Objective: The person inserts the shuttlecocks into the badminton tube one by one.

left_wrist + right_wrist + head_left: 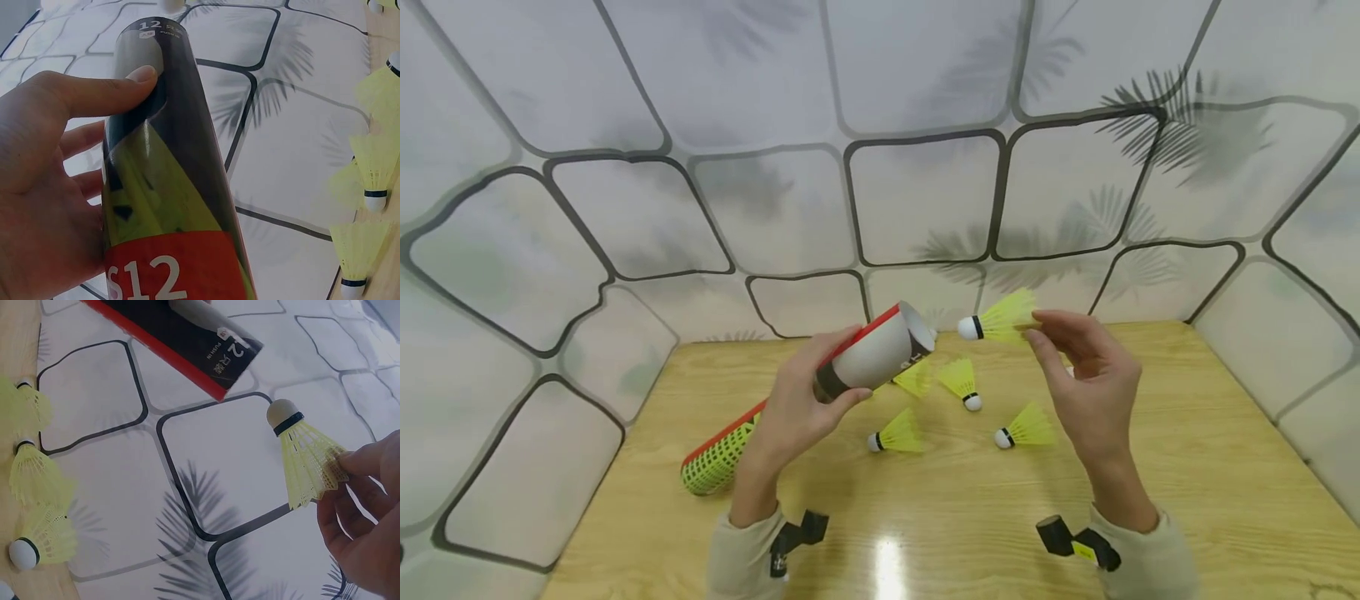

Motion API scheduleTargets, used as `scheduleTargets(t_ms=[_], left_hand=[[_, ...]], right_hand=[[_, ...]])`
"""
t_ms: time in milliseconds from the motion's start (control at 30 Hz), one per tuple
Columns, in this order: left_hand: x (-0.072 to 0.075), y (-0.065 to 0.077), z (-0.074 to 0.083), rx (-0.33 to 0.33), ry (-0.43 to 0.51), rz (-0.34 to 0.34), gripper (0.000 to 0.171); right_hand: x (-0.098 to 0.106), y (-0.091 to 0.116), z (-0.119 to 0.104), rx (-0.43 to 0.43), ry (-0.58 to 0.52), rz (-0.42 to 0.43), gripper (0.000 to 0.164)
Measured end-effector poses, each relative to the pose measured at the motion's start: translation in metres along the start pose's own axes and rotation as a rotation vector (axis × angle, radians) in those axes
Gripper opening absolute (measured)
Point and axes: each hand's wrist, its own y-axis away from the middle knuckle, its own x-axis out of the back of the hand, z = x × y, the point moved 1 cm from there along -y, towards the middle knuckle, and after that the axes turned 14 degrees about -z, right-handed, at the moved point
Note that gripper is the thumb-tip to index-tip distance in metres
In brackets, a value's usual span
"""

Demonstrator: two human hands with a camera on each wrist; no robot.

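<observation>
Gripping the tube at mid-frame in the head view, the left hand is holding it aslant, mouth facing the upper right. Further right, the right hand is pinching a shuttle by its skirt, cork pointing at the mouth but apart from it. Loose shuttles are lying below on the worktop; the tube is partly hiding one, and a white bit by the right palm is proving hard to identify.

Down the middle of the left wrist view, the tube is running out past the lower edge and covering some fingertips. Its glossy wall is looking light, stiff and perhaps slippery, so the body is offering the best hold. A pale rounded thing is being cut off at the top.

Right of centre in the right wrist view, thumb and finger are holding the skirt's rim. The shuttle is probably weighing little, its netting flexing easily, its cork giving firmer purchase. The upper edge is cropping the tube; shuttles at left are overlapping.
</observation>
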Motion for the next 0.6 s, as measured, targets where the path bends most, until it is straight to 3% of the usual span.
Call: scheduleTargets(t_ms=[300, 600], left_hand=[[-0.006, -0.003, 0.01, -0.059, -0.009, -0.003, 0.073], [-0.015, -0.006, 0.015, -0.078, -0.013, -0.027, 0.075]], right_hand=[[-0.021, 0.005, -0.002, 0.02, -0.002, -0.02, 0.026], [-0.039, 0.012, -0.003, 0.051, 0.036, -0.116, 0.024]])
